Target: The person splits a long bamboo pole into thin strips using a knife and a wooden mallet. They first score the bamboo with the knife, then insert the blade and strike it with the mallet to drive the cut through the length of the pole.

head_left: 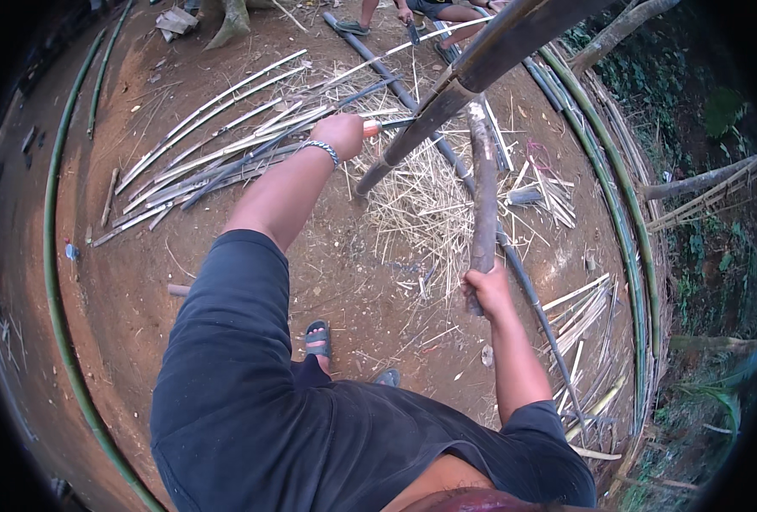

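Observation:
Closed in a fist, my left hand [339,136] grips the orange handle of a knife [395,124]. Its blade reaches rightward to a thick dark bamboo pole [457,92], where the far part of the blade is hidden. The pole slants from the upper right down to its lower end above the scattered strips. Wrapped round the lower end of a rough wooden stick [483,196] is my right hand [491,290]. The stick stands nearly upright in view, just right of the pole, with its upper end close to it.
Pale bamboo shavings [421,205] litter the ground under the pole. Split strips [225,158] lie at left, more strips [588,311] at right. A long thin bamboo pole [524,277] crosses the ground. Another person's hand [406,15] holds a dark tool at the top. Green bamboo poles [52,222] edge the area.

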### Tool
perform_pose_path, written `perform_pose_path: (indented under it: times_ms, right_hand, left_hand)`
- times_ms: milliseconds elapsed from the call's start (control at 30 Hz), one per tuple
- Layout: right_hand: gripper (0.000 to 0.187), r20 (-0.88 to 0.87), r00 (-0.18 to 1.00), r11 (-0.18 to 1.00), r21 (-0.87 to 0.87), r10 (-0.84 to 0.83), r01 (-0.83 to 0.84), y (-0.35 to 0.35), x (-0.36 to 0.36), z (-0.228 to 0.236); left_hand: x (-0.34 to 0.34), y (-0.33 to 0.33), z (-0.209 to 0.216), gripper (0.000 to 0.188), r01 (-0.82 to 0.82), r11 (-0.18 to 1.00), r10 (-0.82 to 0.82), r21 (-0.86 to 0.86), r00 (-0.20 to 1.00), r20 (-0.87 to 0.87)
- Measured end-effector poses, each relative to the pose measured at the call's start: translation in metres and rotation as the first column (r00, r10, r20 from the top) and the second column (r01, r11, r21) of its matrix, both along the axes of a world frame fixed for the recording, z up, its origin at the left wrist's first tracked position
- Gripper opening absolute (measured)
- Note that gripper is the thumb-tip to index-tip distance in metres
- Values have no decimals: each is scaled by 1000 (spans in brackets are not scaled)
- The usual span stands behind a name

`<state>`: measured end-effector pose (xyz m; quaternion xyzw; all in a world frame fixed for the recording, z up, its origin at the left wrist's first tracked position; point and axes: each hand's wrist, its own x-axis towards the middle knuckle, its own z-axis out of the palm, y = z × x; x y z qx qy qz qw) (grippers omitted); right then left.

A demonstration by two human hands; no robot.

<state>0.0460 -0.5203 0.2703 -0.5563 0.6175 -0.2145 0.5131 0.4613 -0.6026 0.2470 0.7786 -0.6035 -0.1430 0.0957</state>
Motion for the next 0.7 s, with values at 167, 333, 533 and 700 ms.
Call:
perform_pose_path:
  times_ms: [167,333,533,700]
  right_hand:
    - [46,-18,996,912,-404,-89,74,-37,-29,125]
    - [49,388,918,540,-792,84,285,-93,-24,216]
    - [35,-169,984,999,0,49,-50,-27,52,-17]
    - [25,94,994,996,76,-51,43,-56,6,-41]
  left_hand:
    - [-5,-11,4,40,23,1000,-22,4,999,-40]
    - [-7,-7,25,22,10,1000,-10,6,1000,-27]
    - [-12,-19,-1,29,7,999,-6,47,1000,-31]
    - [-3,-50,-18,47,78,994,-84,70,994,73]
